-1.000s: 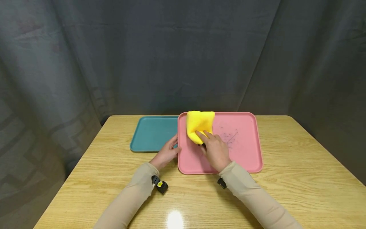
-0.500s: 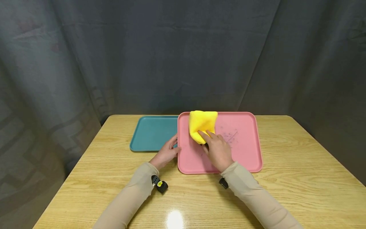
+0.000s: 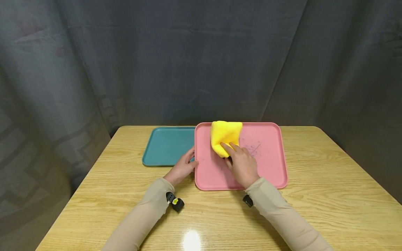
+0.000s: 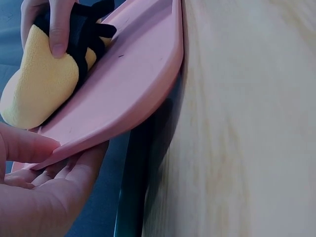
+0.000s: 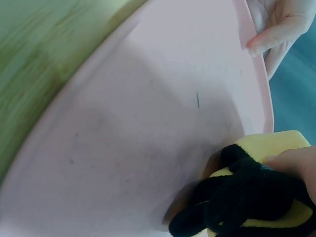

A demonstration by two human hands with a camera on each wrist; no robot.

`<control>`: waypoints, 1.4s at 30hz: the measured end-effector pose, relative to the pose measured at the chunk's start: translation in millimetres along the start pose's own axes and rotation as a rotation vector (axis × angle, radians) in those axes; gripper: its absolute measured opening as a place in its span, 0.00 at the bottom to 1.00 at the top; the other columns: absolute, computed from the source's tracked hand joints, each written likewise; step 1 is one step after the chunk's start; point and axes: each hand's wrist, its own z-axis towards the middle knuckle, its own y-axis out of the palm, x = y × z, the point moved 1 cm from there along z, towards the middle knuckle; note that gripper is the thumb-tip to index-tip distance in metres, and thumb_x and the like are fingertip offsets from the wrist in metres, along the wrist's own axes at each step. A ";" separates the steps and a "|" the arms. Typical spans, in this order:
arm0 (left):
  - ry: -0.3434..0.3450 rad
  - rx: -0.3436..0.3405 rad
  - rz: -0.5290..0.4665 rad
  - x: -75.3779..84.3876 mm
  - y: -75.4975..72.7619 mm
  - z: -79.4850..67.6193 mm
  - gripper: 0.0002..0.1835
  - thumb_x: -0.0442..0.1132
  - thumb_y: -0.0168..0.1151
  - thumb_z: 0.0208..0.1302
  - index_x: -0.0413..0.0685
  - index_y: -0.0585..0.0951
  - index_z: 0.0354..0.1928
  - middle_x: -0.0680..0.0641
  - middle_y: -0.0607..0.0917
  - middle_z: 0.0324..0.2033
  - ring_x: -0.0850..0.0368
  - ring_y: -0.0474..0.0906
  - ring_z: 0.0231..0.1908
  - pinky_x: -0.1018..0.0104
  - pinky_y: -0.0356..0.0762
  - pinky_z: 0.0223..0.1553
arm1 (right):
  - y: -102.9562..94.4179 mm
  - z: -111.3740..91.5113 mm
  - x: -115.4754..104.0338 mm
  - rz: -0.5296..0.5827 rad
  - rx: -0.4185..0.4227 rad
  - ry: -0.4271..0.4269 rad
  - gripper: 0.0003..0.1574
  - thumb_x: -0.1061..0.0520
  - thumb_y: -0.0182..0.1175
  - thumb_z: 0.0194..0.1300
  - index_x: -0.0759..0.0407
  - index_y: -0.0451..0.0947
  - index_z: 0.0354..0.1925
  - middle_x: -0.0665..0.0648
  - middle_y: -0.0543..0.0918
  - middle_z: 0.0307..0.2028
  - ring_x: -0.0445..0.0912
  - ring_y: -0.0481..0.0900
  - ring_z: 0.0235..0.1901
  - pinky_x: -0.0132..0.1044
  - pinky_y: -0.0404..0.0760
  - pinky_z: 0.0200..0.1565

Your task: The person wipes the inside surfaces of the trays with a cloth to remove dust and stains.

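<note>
My left hand (image 3: 183, 168) grips the left edge of a pink tray (image 3: 270, 174), thumb on the rim and fingers beneath. The left wrist view shows the tray's near corner lifted off the table. My right hand (image 3: 243, 164) pinches a soft, plush yellow-and-black cloth (image 3: 224, 134) against the tray's upper left part; its black side, with strap-like pieces, shows in the right wrist view (image 5: 247, 192). Dark scribbled marks (image 3: 253, 149) lie on the tray right of the cloth. A short dark stroke (image 5: 198, 100) and small specks appear near the left hand. The fingertips under the tray are partly hidden.
A teal tray (image 3: 168, 146) lies on the wooden table (image 3: 320, 181) at the back left, its right part covered by the pink tray. A dark grey curtain (image 3: 201, 62) hangs behind the table and along both sides.
My right hand has slid the cloth a little to the right across the pink tray. The left hand keeps its grip on the edge, and the tray has barely shifted.
</note>
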 end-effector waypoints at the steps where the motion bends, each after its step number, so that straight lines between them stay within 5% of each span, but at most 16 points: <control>1: -0.006 0.003 -0.001 0.1 0.0 -0.1 0.36 0.27 0.44 0.67 0.57 0.50 0.73 0.41 0.60 0.69 0.50 0.78 0.48 0.63 0.81 0.40 | -0.1 -0.1 0.6 0.000 0.003 0.000 0.33 0.58 0.68 0.53 0.46 0.74 0.59 0.61 0.80 0.54 0.59 0.81 0.44 0.53 0.83 0.35; 42: -0.019 0.027 0.056 3.0 0.4 -1.4 0.36 0.28 0.44 0.67 0.58 0.48 0.73 0.41 0.57 0.71 0.43 0.77 0.53 0.61 0.81 0.43 | -5.7 -7.6 28.6 0.006 -0.016 0.094 0.33 0.59 0.67 0.54 0.49 0.73 0.59 0.63 0.79 0.54 0.62 0.79 0.47 0.57 0.80 0.41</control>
